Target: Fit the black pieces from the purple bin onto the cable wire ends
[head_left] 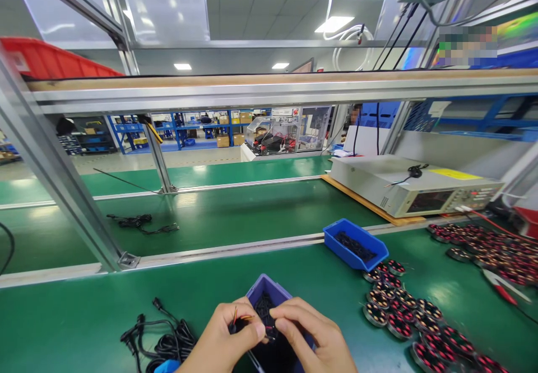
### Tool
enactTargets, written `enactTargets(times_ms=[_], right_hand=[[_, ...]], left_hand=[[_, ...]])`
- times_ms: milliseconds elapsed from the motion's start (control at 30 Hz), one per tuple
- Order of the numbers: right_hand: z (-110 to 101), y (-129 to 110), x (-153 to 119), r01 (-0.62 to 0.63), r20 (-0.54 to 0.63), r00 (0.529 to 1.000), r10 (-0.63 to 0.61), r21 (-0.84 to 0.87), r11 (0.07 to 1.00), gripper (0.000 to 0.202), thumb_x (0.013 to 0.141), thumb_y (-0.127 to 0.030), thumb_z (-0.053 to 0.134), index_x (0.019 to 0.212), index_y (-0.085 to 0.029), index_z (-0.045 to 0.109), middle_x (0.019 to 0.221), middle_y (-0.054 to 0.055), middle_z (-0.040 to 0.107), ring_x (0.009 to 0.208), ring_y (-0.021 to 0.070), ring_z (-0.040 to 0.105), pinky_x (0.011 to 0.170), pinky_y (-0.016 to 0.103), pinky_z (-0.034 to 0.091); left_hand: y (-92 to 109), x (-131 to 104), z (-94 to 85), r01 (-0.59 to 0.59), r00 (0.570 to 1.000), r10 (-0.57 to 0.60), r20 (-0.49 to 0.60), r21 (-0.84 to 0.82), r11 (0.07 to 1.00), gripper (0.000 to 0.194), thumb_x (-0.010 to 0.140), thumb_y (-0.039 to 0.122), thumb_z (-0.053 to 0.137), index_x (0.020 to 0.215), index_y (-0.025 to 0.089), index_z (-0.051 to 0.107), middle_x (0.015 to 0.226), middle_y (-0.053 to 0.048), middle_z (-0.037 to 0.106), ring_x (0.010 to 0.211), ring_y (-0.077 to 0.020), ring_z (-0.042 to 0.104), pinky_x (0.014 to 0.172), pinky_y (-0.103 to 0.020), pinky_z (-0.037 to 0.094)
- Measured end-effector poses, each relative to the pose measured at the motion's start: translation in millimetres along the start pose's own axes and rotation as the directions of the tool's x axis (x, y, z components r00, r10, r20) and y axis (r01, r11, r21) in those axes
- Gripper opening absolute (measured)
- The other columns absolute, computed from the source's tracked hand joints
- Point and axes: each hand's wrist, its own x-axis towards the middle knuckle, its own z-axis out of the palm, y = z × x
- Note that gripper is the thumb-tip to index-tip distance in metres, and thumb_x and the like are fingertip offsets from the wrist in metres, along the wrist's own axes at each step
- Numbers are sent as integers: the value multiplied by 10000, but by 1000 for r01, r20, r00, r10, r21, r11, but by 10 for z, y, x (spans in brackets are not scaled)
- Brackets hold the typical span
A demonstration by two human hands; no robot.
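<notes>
My left hand (230,331) is closed, pinching a black cable end with thin yellow, red and dark wires (241,318) fanning out of it. Close beside it, my right hand (313,334) has thumb and forefinger nearly together at the wire tips; whatever is between them is too small to make out. Both hands are over a purple bin (263,281) that holds small black pieces (264,307), and they partly hide it. To the left of my left hand lies a bundle of black cables (174,339) with connectors. A bit of something blue (167,366) shows at the bottom edge.
A blue bin (356,258) of small black pieces stands beyond my right hand. Several copper-wound motor stators (399,306) cover the right side, with red-handled pliers (502,289) among them. A grey test instrument (416,185) sits behind. Metal posts (79,188) and a shelf rail (269,96) frame the bench.
</notes>
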Motion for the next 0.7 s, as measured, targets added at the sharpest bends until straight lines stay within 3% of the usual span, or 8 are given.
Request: enactTargets(times_ms=[100,200,700], right_hand=[[46,-38,-22,-13,-137,990,14,2,1000,242,927,-419,624,817,-246,753,764,31,733,693,179,688,687,222,557],[90,-68,-39,-1,-204,979,-1,-5,1000,302,929,-470,606,791,-242,748,741,38,727,673,184,681,678,235,564],[113,-52,-38,22,-174,985,-17,24,999,256,929,-426,623,788,-246,738,733,29,705,659,173,660,644,223,540]], left_hand=[[54,-3,32,51,998,-53,-27,-61,997,439,776,580,675,627,167,685,683,-11,565,697,-168,506,690,-284,391],[97,-5,46,86,995,-91,-38,-112,990,446,739,594,704,604,170,682,669,-7,557,677,-159,495,630,-264,382],[61,-20,47,74,997,-76,-21,-113,991,405,761,551,699,626,169,696,679,-3,564,680,-151,483,642,-259,369]])
